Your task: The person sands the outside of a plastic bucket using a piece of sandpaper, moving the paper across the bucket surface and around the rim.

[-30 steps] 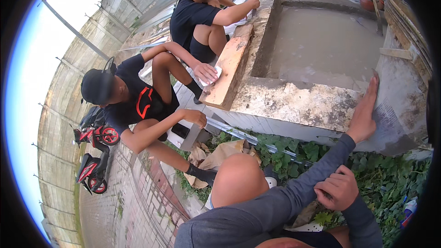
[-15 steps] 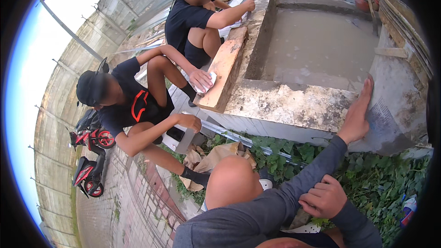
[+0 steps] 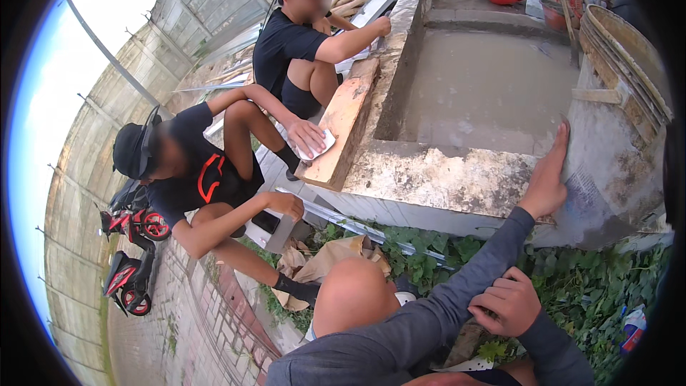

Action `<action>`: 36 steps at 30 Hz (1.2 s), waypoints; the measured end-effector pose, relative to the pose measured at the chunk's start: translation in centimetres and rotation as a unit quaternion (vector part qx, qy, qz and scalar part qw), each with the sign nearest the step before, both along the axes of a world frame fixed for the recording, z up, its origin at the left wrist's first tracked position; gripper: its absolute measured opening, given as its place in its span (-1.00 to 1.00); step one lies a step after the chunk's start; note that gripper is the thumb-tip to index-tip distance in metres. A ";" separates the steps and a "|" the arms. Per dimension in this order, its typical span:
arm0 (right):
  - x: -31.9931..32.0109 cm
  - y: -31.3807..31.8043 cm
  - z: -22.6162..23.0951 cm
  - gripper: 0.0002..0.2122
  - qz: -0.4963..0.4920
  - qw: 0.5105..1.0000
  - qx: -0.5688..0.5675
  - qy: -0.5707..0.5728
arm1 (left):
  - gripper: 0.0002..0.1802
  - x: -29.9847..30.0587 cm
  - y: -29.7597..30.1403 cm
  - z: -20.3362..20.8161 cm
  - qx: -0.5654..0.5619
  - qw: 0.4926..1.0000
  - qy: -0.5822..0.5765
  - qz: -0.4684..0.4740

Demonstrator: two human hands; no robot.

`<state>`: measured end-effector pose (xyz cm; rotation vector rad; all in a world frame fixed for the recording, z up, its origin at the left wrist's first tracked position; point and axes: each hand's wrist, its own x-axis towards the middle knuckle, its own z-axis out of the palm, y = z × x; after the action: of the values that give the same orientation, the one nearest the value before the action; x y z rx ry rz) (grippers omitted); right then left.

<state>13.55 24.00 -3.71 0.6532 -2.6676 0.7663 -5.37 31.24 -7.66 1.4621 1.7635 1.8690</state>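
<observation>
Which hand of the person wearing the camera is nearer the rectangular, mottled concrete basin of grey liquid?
The left. The left hand is at the basin's near right corner; the right hand is farther back, beside the left forearm's grey fabric sleeve.

You've got on a dark grey top (image 3: 343, 354), 2 long sleeves (image 3: 457, 282), wrist-length, cloth wrinkled throughout. Your left hand (image 3: 547, 182) bare, your right hand (image 3: 509, 305) bare. 1 rounded bare knee (image 3: 355, 297) shows. White footwear (image 3: 469, 365) dotted with dark holes, mostly hidden near the bottom edge.
</observation>
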 end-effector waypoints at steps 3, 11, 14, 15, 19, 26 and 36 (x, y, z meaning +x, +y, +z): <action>1.2 0.4 -0.2 -0.89 -0.016 0.999 -0.008 -0.045 | 0.33 2.4 -0.3 0.0 0.013 0.999 0.040 0.018; -0.4 0.5 0.1 -0.91 -0.032 0.999 -0.016 0.031 | 0.27 0.0 1.5 0.3 0.040 0.998 0.030 0.037; -0.4 -0.4 -0.8 -0.91 -0.018 0.999 -0.037 -0.032 | 0.28 0.9 -0.9 -1.7 0.033 0.996 0.040 0.078; 0.1 -1.0 -1.3 -0.90 -0.001 0.998 -0.029 -0.061 | 0.31 2.0 -1.6 -2.7 0.005 0.997 0.028 0.066; 1.8 -0.9 0.0 -0.92 0.006 0.997 -0.008 -0.076 | -0.05 6.9 2.3 -4.8 0.039 0.992 0.085 0.088; -1.8 -2.2 1.7 -0.85 0.023 0.999 -0.040 0.022 | 0.17 0.5 1.6 -3.3 0.013 0.994 0.071 0.082; 0.3 -2.0 -0.7 -0.89 -0.019 0.999 0.022 -0.043 | 0.27 0.8 0.9 -1.4 0.000 0.998 0.049 0.048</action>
<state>13.88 22.05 -4.45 0.5916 -2.7738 0.7454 -4.56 32.12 -9.11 1.5182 1.9102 1.8728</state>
